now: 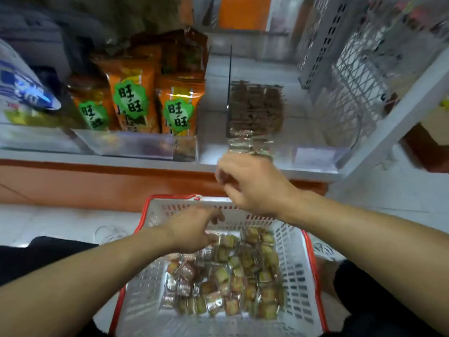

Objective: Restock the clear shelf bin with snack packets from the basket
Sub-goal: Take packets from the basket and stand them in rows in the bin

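Observation:
A white basket with a red rim (pixel 295 271) stands on the floor below me, holding several small snack packets (pixel 230 280) in clear wrappers. My left hand (pixel 192 231) reaches into its far left side, thumb spread and fingertips touching the top packets. My right hand (pixel 252 183) hovers above the basket's far rim at the shelf front, with its fingers curled. Blurred snack packets (pixel 250 144) stick up from its fingertips at the front wall of the clear shelf bin (pixel 315 154). Rows of brown packets (pixel 256 105) stand inside the bin.
Left of the bin, orange snack bags (pixel 179 103) with green labels stand behind a clear shelf front. A dark divider (pixel 229 88) separates them from the bin. A white mesh rack (pixel 352 76) rises on the right. The orange shelf base (pixel 97 183) runs below.

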Demonstrator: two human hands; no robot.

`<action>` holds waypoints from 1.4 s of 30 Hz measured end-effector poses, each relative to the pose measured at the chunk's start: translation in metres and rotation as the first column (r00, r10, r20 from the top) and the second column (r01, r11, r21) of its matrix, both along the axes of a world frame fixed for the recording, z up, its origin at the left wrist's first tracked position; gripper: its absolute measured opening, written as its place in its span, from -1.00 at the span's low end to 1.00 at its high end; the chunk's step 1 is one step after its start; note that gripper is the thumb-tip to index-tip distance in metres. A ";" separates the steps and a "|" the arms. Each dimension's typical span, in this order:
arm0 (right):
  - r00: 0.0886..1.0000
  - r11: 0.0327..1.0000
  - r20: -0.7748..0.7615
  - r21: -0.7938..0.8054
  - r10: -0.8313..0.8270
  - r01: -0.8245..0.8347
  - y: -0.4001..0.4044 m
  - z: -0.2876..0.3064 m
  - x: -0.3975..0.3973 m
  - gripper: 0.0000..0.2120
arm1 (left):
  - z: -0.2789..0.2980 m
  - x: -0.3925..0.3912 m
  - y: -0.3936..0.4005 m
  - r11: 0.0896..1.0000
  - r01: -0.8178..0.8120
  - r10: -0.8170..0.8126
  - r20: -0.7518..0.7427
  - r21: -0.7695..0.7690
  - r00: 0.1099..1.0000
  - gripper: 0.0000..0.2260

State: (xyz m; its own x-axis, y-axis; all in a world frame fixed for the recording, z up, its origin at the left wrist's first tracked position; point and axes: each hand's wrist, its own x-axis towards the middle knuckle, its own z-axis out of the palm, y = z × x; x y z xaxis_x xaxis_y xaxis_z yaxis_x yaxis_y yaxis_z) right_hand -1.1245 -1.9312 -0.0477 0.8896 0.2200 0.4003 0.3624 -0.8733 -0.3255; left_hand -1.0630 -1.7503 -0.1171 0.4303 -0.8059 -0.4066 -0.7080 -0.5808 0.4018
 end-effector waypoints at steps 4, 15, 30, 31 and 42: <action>0.573 0.955 -0.785 -0.297 -0.236 -0.013 0.004 -0.123 -0.036 -0.86 | -0.066 -0.007 0.043 0.943 -0.074 0.140 -0.183 0.325 0.973 -0.42; 0.388 0.953 -0.907 -0.248 -0.165 -0.172 0.008 -0.259 -0.100 -0.29 | -0.179 -0.056 0.036 0.936 -0.058 0.145 -0.230 0.348 0.962 -0.46; 0.359 0.944 -0.899 -0.309 -0.251 -0.113 0.024 -0.294 -0.098 -0.11 | -0.248 -0.095 0.015 0.912 0.134 -0.148 0.008 0.387 0.989 -0.21; 0.348 0.948 -0.907 -0.295 -0.238 -0.120 0.024 -0.294 -0.099 -0.18 | -0.248 -0.096 0.016 0.914 0.134 -0.137 -0.021 0.382 0.990 -0.20; 0.318 0.989 -0.937 -0.147 -0.142 0.009 0.018 -0.289 -0.092 -0.75 | -0.242 -0.089 0.017 0.916 0.039 0.061 -0.236 0.400 0.970 -0.58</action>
State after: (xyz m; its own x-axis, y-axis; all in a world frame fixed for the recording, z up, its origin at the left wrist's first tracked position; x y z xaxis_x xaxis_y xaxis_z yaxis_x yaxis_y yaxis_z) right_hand -1.2163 -1.9129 -0.3366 0.6645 0.1067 -0.7397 -0.2011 -0.9277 -0.3145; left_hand -1.1520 -1.7335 -0.3593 0.2879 -0.5502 -0.7839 -0.6129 -0.7348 0.2907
